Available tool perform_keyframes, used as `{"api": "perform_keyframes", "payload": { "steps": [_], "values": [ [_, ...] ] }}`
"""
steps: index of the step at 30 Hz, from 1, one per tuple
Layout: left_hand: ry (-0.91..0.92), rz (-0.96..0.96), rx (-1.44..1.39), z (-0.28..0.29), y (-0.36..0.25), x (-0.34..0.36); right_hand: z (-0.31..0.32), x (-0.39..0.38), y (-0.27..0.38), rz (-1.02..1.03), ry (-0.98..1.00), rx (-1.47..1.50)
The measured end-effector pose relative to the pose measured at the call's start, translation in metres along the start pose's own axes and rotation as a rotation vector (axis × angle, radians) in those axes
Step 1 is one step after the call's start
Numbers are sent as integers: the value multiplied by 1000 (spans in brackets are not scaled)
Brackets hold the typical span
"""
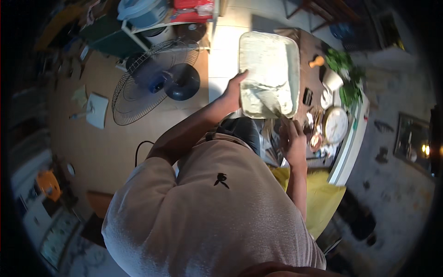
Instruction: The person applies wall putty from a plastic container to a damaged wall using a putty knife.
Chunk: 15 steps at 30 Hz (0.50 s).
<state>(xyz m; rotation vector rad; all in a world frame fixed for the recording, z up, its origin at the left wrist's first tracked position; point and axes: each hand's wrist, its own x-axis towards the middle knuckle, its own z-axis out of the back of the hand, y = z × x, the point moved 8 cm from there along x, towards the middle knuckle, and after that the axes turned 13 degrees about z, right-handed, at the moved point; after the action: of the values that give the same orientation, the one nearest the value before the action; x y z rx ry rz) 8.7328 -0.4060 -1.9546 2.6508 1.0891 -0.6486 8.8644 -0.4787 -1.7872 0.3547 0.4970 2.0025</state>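
Observation:
In front of me is a rectangular tray (pixel 265 60) with rounded corners, pale inside and coated with a whitish layer. The layer looks rough and furrowed toward the near end. My left hand (pixel 234 92) grips the tray's left rim, thumb over the edge. At the near right corner, my right hand (pixel 291 134) is closed around a slim tool (pixel 278 112). Its far end reaches over the rim into the whitish layer; it looks like a spatula or flat brush, though the fingers hide most of it.
On the brown table right of the tray are a round white clock (pixel 335 125), a white pot (pixel 332 81), a leafy plant (pixel 350 87), an orange wooden-looking knob (pixel 317 61) and a small black object (pixel 308 96). A standing fan (pixel 159 83) is at the left, near a shelf with a blue tub (pixel 144 11). Yellow cloth (pixel 323 198) hangs at my right.

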Motion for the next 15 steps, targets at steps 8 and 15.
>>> {"api": "perform_keyframes", "payload": {
  "steps": [8,15],
  "values": [
    [236,-49,-179,-101,-95,223,85,183,-213,193,38,-97],
    [58,-316,-2,-219,-225,407,192,381,-400,287,-63,113]
  ]
}}
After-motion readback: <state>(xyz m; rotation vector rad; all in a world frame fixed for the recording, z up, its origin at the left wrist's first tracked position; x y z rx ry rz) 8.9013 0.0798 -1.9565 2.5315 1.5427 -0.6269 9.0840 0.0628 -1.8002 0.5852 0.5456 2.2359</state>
